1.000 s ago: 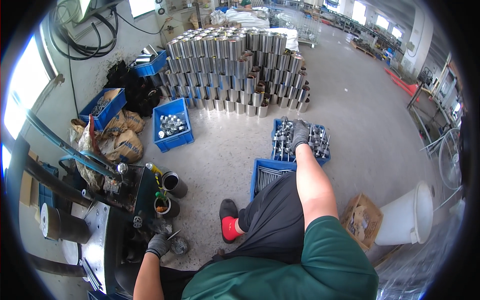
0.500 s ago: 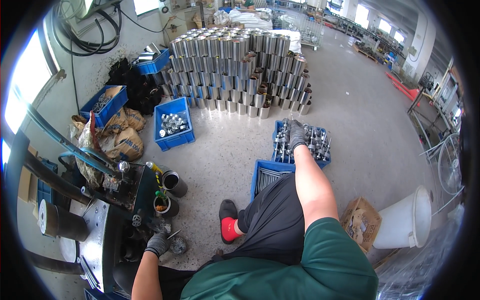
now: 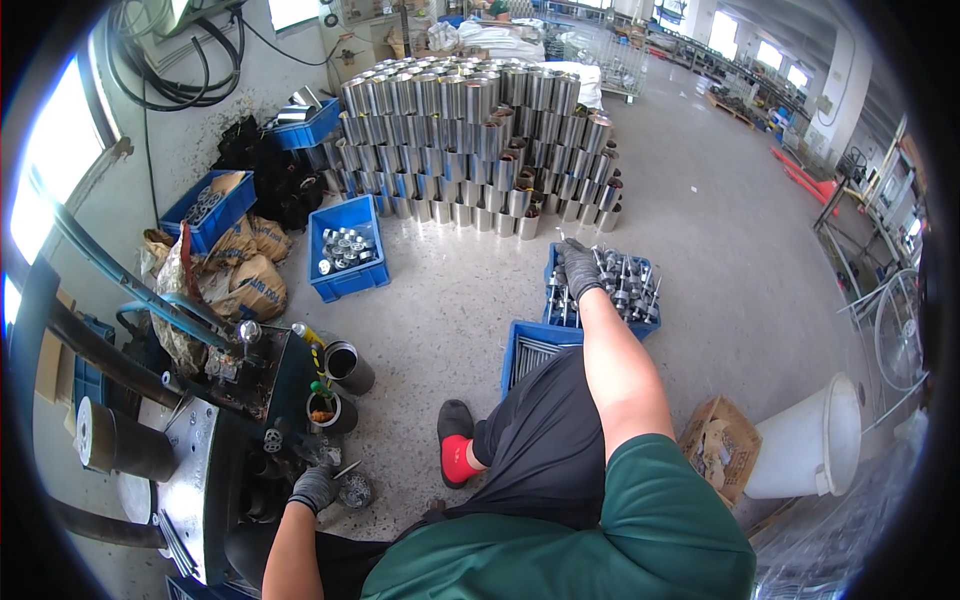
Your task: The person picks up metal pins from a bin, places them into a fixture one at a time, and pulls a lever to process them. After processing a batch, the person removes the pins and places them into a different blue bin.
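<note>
My right hand [image 3: 578, 268], in a grey glove, reaches over the far blue crate [image 3: 640, 326] and is closed on a metal shaft whose pale tip [image 3: 561, 235] sticks out past the fingers. Several metal shafts with thick grey collars [image 3: 630, 285] stand and lie in that crate. At the lower left, my gloved left hand [image 3: 316, 487] is closed round a thin metal rod [image 3: 347, 468], whose end points up and right. Just beside this hand sits a small round container of metal bits [image 3: 356, 490]. The palm side of both hands is hidden.
A machine with a steel plate [image 3: 205, 470] stands left of me, near two dark cylindrical pots [image 3: 349, 368]. A blue crate of thin rods [image 3: 512, 360] is by my knee. Stacked steel cylinders [image 3: 450, 150] rise ahead. A white bin [image 3: 810, 440] and brown basket [image 3: 718, 445] stand right.
My right hand has shifted slightly left over the crate, and the shaft tip now shows beyond its fingers. My left hand has stayed in place.
</note>
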The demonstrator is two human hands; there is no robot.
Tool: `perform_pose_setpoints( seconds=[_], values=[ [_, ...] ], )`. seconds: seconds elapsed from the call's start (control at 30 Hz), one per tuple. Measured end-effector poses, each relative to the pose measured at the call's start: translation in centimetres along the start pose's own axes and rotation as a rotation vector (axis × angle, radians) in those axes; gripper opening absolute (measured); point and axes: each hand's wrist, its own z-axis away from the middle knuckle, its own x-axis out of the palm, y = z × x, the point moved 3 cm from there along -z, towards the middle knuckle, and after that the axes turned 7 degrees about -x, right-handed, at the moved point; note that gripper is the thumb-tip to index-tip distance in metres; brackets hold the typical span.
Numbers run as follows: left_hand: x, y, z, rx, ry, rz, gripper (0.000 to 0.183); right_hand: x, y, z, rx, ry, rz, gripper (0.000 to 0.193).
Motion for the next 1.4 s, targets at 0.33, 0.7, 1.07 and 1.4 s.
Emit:
perform_pose_setpoints(
  seconds=[0.33, 0.7, 1.07, 1.4],
  values=[
    [-0.3, 0.2, 0.1, 0.005, -0.001, -0.022, 0.039, 1.0, -0.3, 1.2, 0.088, -0.032, 0.051, 0.028],
    [-0.4, 0.6, 0.2, 0.046, 0.002, -0.003, 0.035, 1.1, -1.1, 0.8, -0.076, 0.039, 0.103, 0.046],
    [0.2, -0.5, 0.0, 0.003, -0.042, -0.056, 0.036, 4.9, -2.7, 2.3, -0.124, -0.072, -0.053, 0.05],
    [-0.1, 0.0, -0.1, 0.043, -0.005, -0.038, 0.036, 2.6, -2.4, 0.2, -0.168, 0.174, -0.237, 0.049]
  ],
)
